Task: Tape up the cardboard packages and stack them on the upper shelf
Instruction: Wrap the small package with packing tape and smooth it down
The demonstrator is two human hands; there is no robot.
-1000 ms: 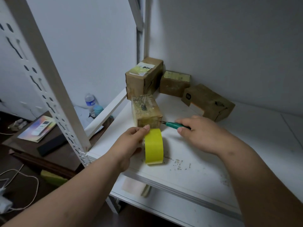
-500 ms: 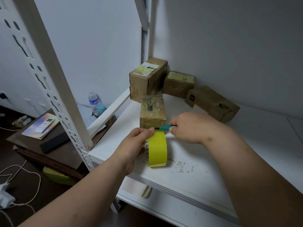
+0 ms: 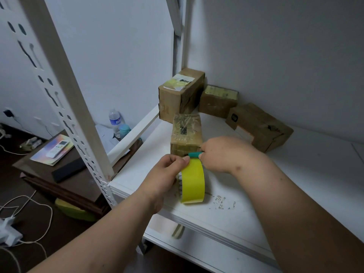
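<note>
A yellow roll of tape [image 3: 193, 181] stands on edge on the white shelf [image 3: 256, 194]. My left hand [image 3: 164, 174] grips its left side, thumb on top. My right hand [image 3: 224, 153] holds a green-handled tool [image 3: 195, 154] at the top of the roll. Just behind it sits a small cardboard package [image 3: 186, 135] covered in clear tape. Three more cardboard packages lie further back: a tall one [image 3: 180, 93] with a torn label, a smaller one [image 3: 217, 100] in the corner, and a long one [image 3: 260, 127] to the right.
A white perforated shelf post [image 3: 65, 107] rises at the left, with a rail [image 3: 136, 133] running back. Below left, a dark table [image 3: 65, 172] carries a remote, a bottle [image 3: 114, 120] and papers. Cables lie on the floor. A lower shelf [image 3: 197, 251] sits beneath.
My right hand has moved left with the green tool, from beside the package to the top of the roll. My left hand stays on the roll.
</note>
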